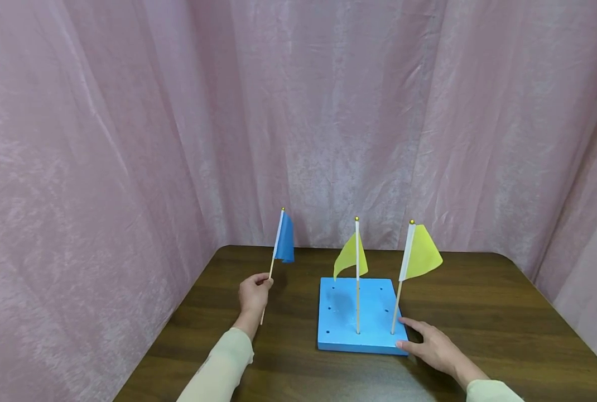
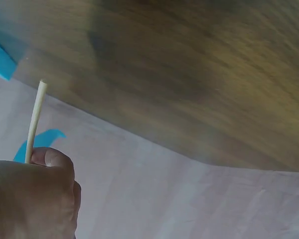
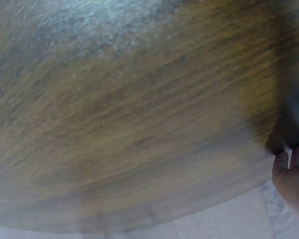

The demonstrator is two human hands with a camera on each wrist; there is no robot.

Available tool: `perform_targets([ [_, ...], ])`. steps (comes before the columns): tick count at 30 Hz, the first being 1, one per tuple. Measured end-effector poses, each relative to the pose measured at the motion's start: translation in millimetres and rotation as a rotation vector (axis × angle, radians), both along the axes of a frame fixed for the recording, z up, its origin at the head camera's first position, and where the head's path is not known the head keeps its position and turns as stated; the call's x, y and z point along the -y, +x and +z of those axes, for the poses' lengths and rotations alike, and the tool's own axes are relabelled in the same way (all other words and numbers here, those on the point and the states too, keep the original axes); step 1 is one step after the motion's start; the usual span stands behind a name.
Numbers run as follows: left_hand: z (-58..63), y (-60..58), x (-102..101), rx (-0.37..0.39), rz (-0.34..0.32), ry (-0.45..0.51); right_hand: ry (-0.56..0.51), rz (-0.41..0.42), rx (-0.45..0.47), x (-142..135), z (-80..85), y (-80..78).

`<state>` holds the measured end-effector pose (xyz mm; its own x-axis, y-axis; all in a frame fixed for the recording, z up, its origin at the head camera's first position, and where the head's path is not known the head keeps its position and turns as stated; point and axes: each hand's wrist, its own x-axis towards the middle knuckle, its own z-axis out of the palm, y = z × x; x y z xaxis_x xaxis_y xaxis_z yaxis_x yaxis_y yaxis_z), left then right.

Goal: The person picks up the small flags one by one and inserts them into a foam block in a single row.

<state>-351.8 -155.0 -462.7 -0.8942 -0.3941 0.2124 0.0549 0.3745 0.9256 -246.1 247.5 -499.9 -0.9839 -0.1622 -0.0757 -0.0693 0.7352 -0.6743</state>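
A small blue flag on a thin wooden stick is pinched by my left hand, left of a square blue board. The flag leans slightly right; the stick's bare lower end points past the fist in the left wrist view. Two yellow flags stand in holes along the board's front: one upright at the middle, another tilted right near the corner. My right hand touches the board's right edge with thumb and fingers extended. In the right wrist view only part of that hand shows.
Several small holes dot the board's top. It lies on a dark brown wooden table with rounded far corners. Pink curtains hang behind and along both sides of the table.
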Motion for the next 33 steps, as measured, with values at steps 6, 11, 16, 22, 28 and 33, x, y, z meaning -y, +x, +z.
perform_targets([
  [6,4.9,2.5,-16.8,-0.009,-0.034,0.057,-0.003,0.002,0.001,-0.4,-0.1,-0.4],
  [11,8.0,4.9,-28.2,-0.009,-0.062,0.114,-0.005,0.003,-0.002,-0.5,0.1,-0.6],
  [16,10.1,5.7,-37.3,-0.035,-0.109,0.184,-0.007,0.006,0.000,-0.8,-0.1,0.0],
  [22,11.9,10.0,-47.3,-0.053,-0.137,0.198,-0.008,0.005,0.002,-0.5,-0.6,0.2],
  [28,11.0,16.8,-60.6,-0.054,-0.166,0.231,-0.002,0.001,0.004,-0.6,-1.5,-0.8],
  [33,8.1,21.7,-72.2,-0.082,-0.199,0.260,0.003,-0.005,0.015,-1.1,-2.3,-2.5],
])
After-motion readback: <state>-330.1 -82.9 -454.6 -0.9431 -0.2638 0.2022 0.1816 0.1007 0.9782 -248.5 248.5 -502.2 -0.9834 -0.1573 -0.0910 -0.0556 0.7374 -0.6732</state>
